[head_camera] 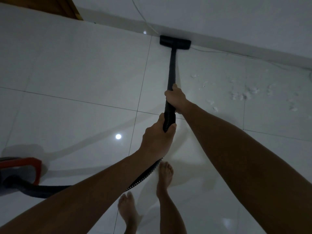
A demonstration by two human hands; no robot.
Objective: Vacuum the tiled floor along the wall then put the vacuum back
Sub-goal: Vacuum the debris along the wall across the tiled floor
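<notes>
A black vacuum wand (172, 68) reaches forward over the white tiled floor (76, 73). Its flat black floor head (175, 42) lies against the base of the white wall (236, 17). My right hand (175, 97) grips the wand partway down. My left hand (157, 137) grips the ribbed black hose (143, 176) just behind the wand. The hose curves down past my feet to the red and grey vacuum body (20, 173) at the lower left.
White scraps of debris (244, 93) are scattered on the tiles to the right of the wand. A thin white cable (219, 52) runs along the wall's foot and another hangs down the wall. A wooden door edge (67, 7) is at top left. My bare feet (164, 174) stand below the hose.
</notes>
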